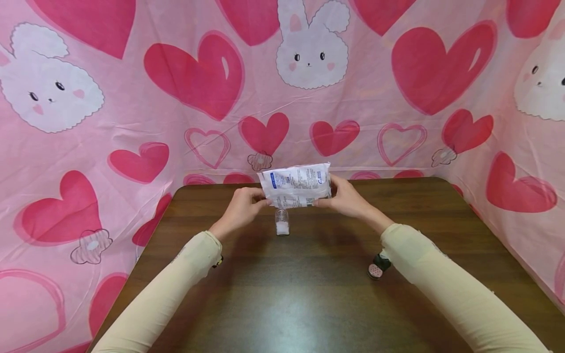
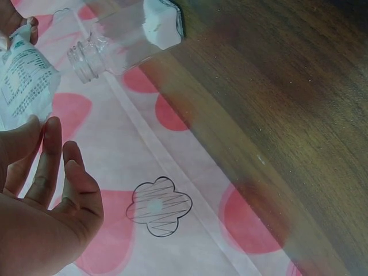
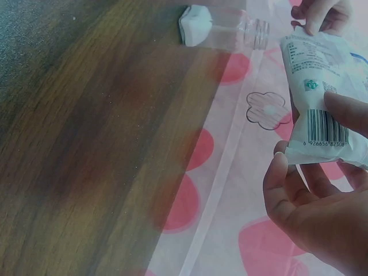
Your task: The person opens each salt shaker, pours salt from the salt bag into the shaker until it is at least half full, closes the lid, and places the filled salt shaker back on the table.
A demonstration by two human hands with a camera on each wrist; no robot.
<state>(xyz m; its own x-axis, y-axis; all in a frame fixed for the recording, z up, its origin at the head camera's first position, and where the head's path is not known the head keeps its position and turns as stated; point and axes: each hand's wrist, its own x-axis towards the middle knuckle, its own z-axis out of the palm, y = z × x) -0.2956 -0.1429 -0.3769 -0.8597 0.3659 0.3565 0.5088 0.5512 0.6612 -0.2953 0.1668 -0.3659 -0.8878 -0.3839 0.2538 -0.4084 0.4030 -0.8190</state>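
Both hands hold up a white printed plastic packet [image 1: 296,182] above the far part of the table. My left hand [image 1: 240,208] pinches its lower left corner between thumb and fingers. At the opposite end, my right hand [image 1: 348,196] grips the packet, thumb on the near face and fingers behind and below; a barcode shows there in the right wrist view. Just under the packet's lower edge stands a small clear glass bottle [image 1: 282,224], uncapped, its threaded neck [image 2: 84,60] bare. White grainy stuff [image 3: 196,26] fills its bottom part.
A shaker cap with a pink perforated disc [image 1: 375,271] and a black part [image 1: 382,261] lies by the right sleeve. White specks dot the dark wooden table [image 1: 282,294]. Pink heart-and-rabbit cloth [image 1: 309,105] hangs around the table's back and sides.
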